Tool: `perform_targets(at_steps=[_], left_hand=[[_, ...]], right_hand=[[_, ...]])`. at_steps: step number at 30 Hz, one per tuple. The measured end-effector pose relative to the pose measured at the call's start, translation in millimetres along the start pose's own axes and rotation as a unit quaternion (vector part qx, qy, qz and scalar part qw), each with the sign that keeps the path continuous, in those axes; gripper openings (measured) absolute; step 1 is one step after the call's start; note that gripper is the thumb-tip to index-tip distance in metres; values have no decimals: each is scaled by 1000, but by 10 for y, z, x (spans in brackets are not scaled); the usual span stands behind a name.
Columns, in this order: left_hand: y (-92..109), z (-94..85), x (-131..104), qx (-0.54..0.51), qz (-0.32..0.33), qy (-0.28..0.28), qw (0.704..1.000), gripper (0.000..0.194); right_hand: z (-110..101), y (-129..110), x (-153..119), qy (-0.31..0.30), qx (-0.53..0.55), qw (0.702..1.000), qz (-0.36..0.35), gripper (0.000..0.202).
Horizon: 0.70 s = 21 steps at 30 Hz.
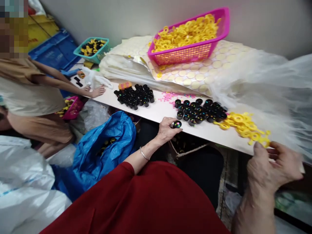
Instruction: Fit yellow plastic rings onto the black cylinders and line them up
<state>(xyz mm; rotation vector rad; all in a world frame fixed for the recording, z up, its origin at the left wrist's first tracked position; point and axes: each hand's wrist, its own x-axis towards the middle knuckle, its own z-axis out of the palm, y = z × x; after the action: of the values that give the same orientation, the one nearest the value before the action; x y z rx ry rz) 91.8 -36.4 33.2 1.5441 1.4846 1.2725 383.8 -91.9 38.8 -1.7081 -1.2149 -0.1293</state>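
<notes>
My left hand (167, 130) pinches a small black cup (177, 124) by its sides at the table's front edge; tiny colored beads show inside it. Just behind it stands a cluster of similar black cups (200, 110), upright, many with colored bits in them. At the right, my right hand (275, 162) has its thumb and fingers closed around a yellow ring piece (264, 141) at the near end of a loose pile of yellow ring pieces (243, 125). Part of that piece is hidden by the fingers.
A second group of black cups (134, 96) and scattered pink beads (168, 96) lie on the white table (158, 112). Behind are a pink basket (181, 56) of yellow rings and plastic sheeting (258, 78). Another person's hand (97, 91) rests at left, near a blue sack (109, 162).
</notes>
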Motion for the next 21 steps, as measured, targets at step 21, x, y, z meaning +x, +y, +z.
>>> perform_targets(at_steps=[21], left_hand=[[-513, -611, 476, 29, -2, -14, 999, 17]], right_hand=[[1703, -1913, -522, -362, 96, 893, -250, 20]])
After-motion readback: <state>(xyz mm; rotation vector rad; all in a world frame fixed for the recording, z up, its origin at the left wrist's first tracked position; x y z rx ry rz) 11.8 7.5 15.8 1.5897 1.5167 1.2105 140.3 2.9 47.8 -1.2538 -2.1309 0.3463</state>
